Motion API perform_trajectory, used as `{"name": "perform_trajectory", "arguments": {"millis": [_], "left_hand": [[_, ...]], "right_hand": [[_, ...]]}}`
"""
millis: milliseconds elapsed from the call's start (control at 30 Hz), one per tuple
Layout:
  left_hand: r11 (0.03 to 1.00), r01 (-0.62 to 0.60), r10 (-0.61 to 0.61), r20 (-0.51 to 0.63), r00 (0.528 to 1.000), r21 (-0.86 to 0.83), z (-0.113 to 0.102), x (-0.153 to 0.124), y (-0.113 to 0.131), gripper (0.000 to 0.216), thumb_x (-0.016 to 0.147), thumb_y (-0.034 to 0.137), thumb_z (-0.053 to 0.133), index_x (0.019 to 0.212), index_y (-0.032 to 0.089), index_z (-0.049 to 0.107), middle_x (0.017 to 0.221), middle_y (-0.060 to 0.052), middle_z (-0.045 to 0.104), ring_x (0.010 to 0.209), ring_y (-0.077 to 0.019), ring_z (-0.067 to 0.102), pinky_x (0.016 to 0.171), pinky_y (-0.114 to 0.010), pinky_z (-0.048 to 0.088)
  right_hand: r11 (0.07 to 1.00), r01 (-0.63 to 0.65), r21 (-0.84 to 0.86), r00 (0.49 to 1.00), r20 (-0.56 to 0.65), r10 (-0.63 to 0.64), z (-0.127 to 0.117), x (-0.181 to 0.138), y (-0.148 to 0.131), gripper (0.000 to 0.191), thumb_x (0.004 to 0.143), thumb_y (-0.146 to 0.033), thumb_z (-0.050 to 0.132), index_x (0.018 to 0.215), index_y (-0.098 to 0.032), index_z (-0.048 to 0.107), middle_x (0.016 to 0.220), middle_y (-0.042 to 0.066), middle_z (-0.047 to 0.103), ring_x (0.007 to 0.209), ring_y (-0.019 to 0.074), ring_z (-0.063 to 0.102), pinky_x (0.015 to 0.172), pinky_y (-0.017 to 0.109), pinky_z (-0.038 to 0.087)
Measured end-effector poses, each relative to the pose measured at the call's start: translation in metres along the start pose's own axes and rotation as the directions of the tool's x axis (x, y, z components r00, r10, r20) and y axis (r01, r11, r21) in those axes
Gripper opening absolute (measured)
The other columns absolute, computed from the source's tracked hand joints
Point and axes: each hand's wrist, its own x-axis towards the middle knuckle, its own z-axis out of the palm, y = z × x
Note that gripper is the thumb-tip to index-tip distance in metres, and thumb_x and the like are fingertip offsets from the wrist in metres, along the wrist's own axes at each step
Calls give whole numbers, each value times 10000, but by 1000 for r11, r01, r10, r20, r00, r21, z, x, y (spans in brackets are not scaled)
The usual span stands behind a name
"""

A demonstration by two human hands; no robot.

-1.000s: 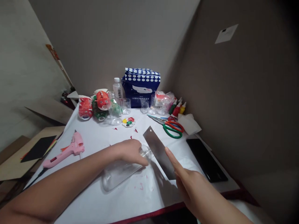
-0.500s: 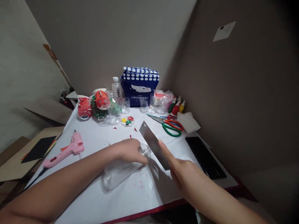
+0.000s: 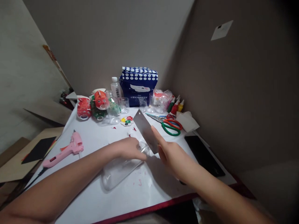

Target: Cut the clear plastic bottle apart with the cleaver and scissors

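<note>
A clear plastic bottle point(image 3: 116, 172) lies on its side on the white table point(image 3: 93, 199), neck pointing away from me. My left hand point(image 3: 128, 148) presses down on its upper part, fingers curled over it near the neck. My right hand point(image 3: 171, 155) grips a cleaver with a broad steel blade point(image 3: 145, 130); the index finger lies along the blade's back. The blade's lower edge rests across the bottle's neck, just right of my left fingers.
A pink glue gun point(image 3: 66, 150) lies left. At the back stand painted bottle figures point(image 3: 93, 105), a paint palette point(image 3: 127, 120), a blue dotted bag point(image 3: 139, 84), cut cups, paint tubes point(image 3: 175, 105). Scissors point(image 3: 169, 124) and a black phone point(image 3: 202, 155) lie right.
My right hand has pushed the cleaver forward and to the left across the bottle's neck. My left hand and the bottle have stayed put.
</note>
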Motion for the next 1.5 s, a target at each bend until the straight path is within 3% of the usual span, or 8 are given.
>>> {"name": "perform_trajectory", "arguments": {"millis": [233,400,567,800,900,1067,1233,1500], "left_hand": [[989,-107,104,35,994,103,2,5,-7,456,563,633,590,640,184,597,622,-18,578,561,-172,505,472,-276,295],[989,-104,99,48,994,104,2,6,-9,442,573,616,583,621,177,594,595,-21,584,541,-173,514,474,-284,302],[989,-113,109,53,993,93,0,4,-8,419,580,597,579,598,179,564,581,-9,574,525,-159,515,457,-270,298],[980,-130,126,34,991,148,-4,-1,-1,454,558,614,595,685,179,603,682,-30,619,593,-179,543,467,-263,303],[978,-125,122,26,992,166,-3,1,-1,458,552,623,592,663,179,598,655,-26,600,559,-169,516,451,-268,289],[979,-158,157,18,987,126,1,3,-6,403,572,579,593,563,180,539,536,11,492,503,-134,450,445,-265,255],[986,-160,158,37,987,55,0,5,-11,383,603,561,587,599,180,548,565,18,519,514,-131,478,454,-258,284],[975,-153,154,1,988,158,-1,3,-5,464,565,636,592,631,178,602,592,-11,563,530,-152,490,453,-268,283]], "right_hand": [[998,-51,-49,994,97,55,15,-62,17,920,752,-1,384,1513,-210,-90,612,-3,610,465,139,506,477,213,274],[979,-22,-204,987,153,54,-10,-20,-7,957,724,-4,446,1518,-212,-45,671,25,651,481,135,499,473,222,235],[990,-49,-135,995,80,60,-20,14,-18,849,810,-49,433,1522,-194,-7,667,24,627,499,120,481,474,204,235],[998,-67,20,993,98,65,9,-48,12,853,818,-34,382,1514,-229,-70,555,-46,518,422,111,417,452,197,235],[995,-104,5,988,117,103,10,-61,15,864,803,-23,378,1514,-227,-68,545,-45,507,405,106,404,441,200,217],[995,-83,-61,981,168,92,-14,-19,-3,862,820,-65,430,1515,-241,-48,586,-14,565,449,126,450,457,205,227],[989,-77,-129,988,120,93,-26,13,-21,849,819,-65,440,1521,-200,-17,684,41,643,488,128,480,476,217,234],[984,-84,-155,978,176,111,13,-56,0,1049,675,48,419,1485,-220,-191,714,44,686,527,166,582,469,236,256]]}}
